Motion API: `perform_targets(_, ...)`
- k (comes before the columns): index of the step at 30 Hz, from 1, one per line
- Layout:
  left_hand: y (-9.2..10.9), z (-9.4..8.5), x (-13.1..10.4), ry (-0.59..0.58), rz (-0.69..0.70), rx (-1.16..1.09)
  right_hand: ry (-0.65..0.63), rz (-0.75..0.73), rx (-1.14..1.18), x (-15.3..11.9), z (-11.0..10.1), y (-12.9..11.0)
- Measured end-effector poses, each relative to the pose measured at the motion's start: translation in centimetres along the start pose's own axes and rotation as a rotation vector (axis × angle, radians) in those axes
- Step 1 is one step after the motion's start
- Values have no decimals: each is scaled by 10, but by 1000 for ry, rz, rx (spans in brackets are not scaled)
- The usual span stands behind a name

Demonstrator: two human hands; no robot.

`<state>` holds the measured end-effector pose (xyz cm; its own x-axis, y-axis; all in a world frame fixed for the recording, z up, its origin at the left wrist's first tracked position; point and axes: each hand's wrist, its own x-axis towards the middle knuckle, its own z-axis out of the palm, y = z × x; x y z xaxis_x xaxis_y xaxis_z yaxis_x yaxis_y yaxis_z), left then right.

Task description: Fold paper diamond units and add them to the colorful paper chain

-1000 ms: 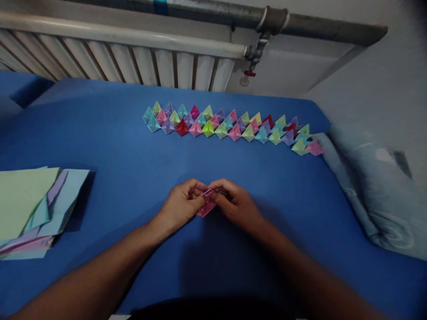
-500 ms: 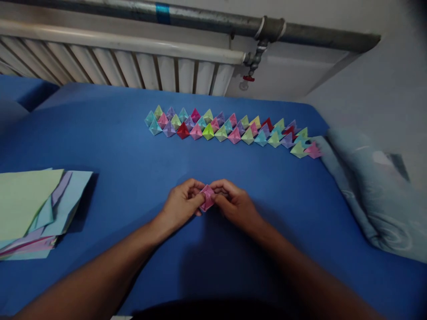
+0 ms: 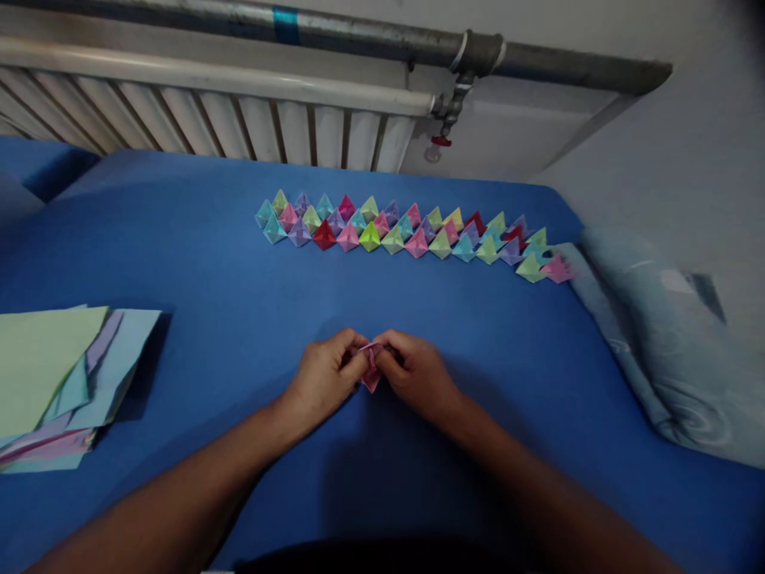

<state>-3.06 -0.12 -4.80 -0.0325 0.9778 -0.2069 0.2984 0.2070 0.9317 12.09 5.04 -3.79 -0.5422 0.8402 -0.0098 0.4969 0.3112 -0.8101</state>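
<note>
Between my two hands is a small pink folded paper piece (image 3: 371, 376), diamond-like in outline and partly covered by fingers. My left hand (image 3: 326, 371) pinches its left side between thumb and fingers. On the opposite side my right hand (image 3: 418, 371) grips it the same way, its other fingers curled under. Farther back on the blue surface, several folded paper boats (image 3: 370, 236) in many colours stand close together in staggered rows. The pink piece is held above the blue surface (image 3: 299, 307), apart from those rows.
At left lies a stack of coloured paper sheets (image 3: 51, 359). A rolled grey-green blanket (image 3: 663, 351) borders the right side, touching the row's end. Behind the surface are a white radiator (image 3: 256, 123), a metal pipe (image 3: 370, 40) and a valve with a red handle (image 3: 441, 141).
The pink paper has tilted and its sides look squeezed closer, with its lower point now hanging below the thumbs. Both hands have turned slightly and my fingers are more curled round it.
</note>
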Motion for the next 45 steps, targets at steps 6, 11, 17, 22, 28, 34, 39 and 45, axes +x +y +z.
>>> perform_targets(6, 4, -2, 0, 44, 86, 212, -10, -20, -44, 0, 2, -1)
perform_targets(11, 5, -2, 1, 44, 73, 221, -29, -5, -42, 0, 2, -1)
perform_targets(17, 4, -3, 0, 50, 116, 245, -42, -36, -93, 0, 2, 0)
perform_targets(22, 7, -6, 1, 27, 170, 270, -53, -31, -81, 0, 2, 1)
perform_targets(28, 8, -7, 3, -1, 181, 278, -45, -31, -77, 0, 1, 2)
perform_targets(34, 8, -6, 1, 0, 156, 223, -95, -35, -79, 0, 0, 0)
perform_targets(39, 10, -7, 2, -109, -17, -29, -59, -15, -31, 0, -1, 0)
perform_targets(45, 11, -7, 1, -158, -190, -31, -52, 31, -8, -1, -1, -1)
